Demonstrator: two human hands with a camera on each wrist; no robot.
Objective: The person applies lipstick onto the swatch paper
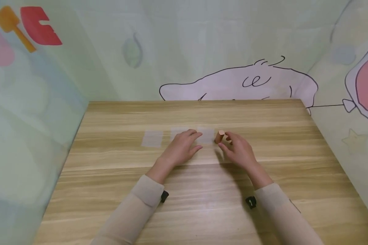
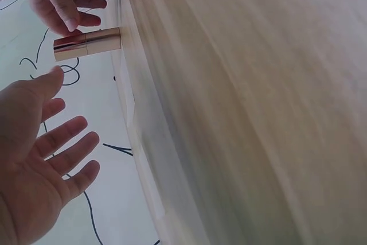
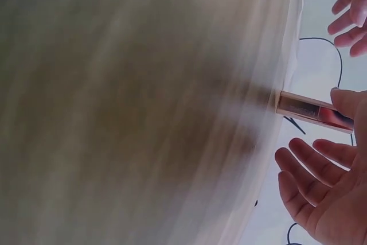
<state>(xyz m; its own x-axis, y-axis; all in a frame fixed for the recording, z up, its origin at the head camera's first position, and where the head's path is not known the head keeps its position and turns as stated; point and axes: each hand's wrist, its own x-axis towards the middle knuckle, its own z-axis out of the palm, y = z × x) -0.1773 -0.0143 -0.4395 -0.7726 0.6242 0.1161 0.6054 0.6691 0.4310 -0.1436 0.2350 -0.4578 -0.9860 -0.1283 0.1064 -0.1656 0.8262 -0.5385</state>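
A shiny rose-gold lipstick tube [image 1: 219, 136] stands upright on the wooden table, just right of a row of three pale square sheets [image 1: 152, 139]. My right hand [image 1: 239, 151] is beside the tube, thumb and fingers spread around it. In the right wrist view the thumb lies close to the top of the lipstick tube [image 3: 312, 112]; whether it touches cannot be told. My left hand [image 1: 180, 147] hovers over the middle sheet, partly covering it, fingers loosely extended and holding nothing. The left wrist view shows the left palm [image 2: 34, 182] apart from the tube.
The wood-grain table [image 1: 202, 204] reaches back to a printed cloth wall [image 1: 187, 51] with cartoon drawings. More cloth walls stand at the left and right sides. A black wrist device [image 1: 251, 202] shows at the right sleeve, another [image 1: 164, 196] at the left.
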